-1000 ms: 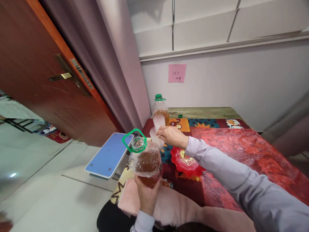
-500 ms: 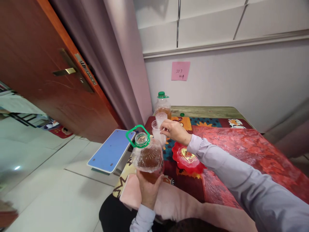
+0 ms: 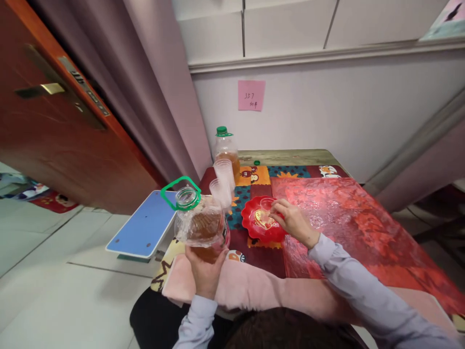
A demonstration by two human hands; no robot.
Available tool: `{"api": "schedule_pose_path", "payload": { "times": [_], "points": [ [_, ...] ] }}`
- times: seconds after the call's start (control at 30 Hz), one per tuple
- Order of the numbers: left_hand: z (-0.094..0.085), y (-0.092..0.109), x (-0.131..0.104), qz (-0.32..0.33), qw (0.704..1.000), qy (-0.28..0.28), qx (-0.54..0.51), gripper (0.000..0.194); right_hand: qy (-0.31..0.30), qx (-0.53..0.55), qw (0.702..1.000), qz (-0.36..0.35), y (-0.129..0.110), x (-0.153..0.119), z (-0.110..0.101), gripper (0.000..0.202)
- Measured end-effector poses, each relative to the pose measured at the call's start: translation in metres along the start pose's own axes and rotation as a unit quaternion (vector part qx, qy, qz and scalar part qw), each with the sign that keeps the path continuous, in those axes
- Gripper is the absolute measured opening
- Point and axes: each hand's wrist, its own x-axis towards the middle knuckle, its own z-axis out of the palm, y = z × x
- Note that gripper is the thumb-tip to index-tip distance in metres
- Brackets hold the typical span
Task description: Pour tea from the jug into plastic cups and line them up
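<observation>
Note (image 3: 251,95) reading "357", held jug (image 3: 201,227), label (image 3: 225,231) unclear

The front jug (image 3: 201,227) looks clear plastic, the dish (image 3: 250,225) glossy plastic, the note (image 3: 251,96) matt paper.

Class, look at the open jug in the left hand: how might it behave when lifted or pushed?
The open jug would probably feel fairly heavy, since amber liquid shows inside. Its clear body looks like thin plastic, so it may flex if squeezed. Uncapped, it would likely spill if tipped.
</observation>
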Motion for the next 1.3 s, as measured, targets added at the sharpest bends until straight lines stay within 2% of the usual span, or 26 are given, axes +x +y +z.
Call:
{"api": "schedule_pose_path", "payload": {
  "times": [0.03,0.1,0.17,0.2,0.27,0.33,0.4,0.47,0.57,0.67,0.87,1.3],
  "points": [
    [-0.001,0.001,0.000,0.016,1.000,0.001,0.001,0.107,-0.006,-0.008,1.000,0.008,0.005,-0.005,0.010,0.018],
    [-0.008,0.003,-0.004,0.080,0.995,0.037,0.044,0.106,-0.013,-0.024,1.000,0.014,0.009,-0.012,0.022,0.017],
    [-0.017,0.005,-0.014,0.173,0.973,0.080,0.126,0.102,-0.015,-0.025,1.000,0.006,0.008,-0.015,0.023,0.014],
    [-0.021,0.007,-0.022,0.226,0.957,0.078,0.161,0.098,-0.011,-0.019,1.000,-0.001,0.007,-0.017,0.021,0.017],
    [-0.022,0.012,-0.039,0.317,0.925,0.005,0.208,0.079,0.018,-0.004,1.000,-0.011,0.007,-0.022,0.013,0.032],
    [-0.012,0.018,-0.056,0.386,0.892,-0.100,0.214,0.065,0.069,0.008,0.998,0.013,0.010,-0.030,0.006,0.042],
    [0.009,0.024,-0.066,0.358,0.886,-0.190,0.226,0.065,0.128,0.012,0.988,0.084,0.017,-0.040,0.004,0.047],
    [0.035,0.025,-0.070,0.263,0.909,-0.224,0.233,0.075,0.161,0.013,0.973,0.163,0.025,-0.052,0.008,0.051],
    [0.070,0.016,-0.067,0.140,0.952,-0.202,0.184,0.089,0.148,0.039,0.961,0.231,0.035,-0.066,0.023,0.055],
    [0.090,0.001,-0.062,0.075,0.967,-0.204,0.136,0.094,0.120,0.098,0.950,0.272,0.036,-0.070,0.038,0.055],
    [0.092,-0.010,-0.065,0.086,0.965,-0.207,0.138,0.086,0.140,0.183,0.928,0.293,0.031,-0.064,0.047,0.056],
    [0.084,-0.003,-0.068,0.127,0.953,-0.221,0.164,0.066,0.155,0.188,0.926,0.288,0.033,-0.069,0.051,0.052]
  ]
}}
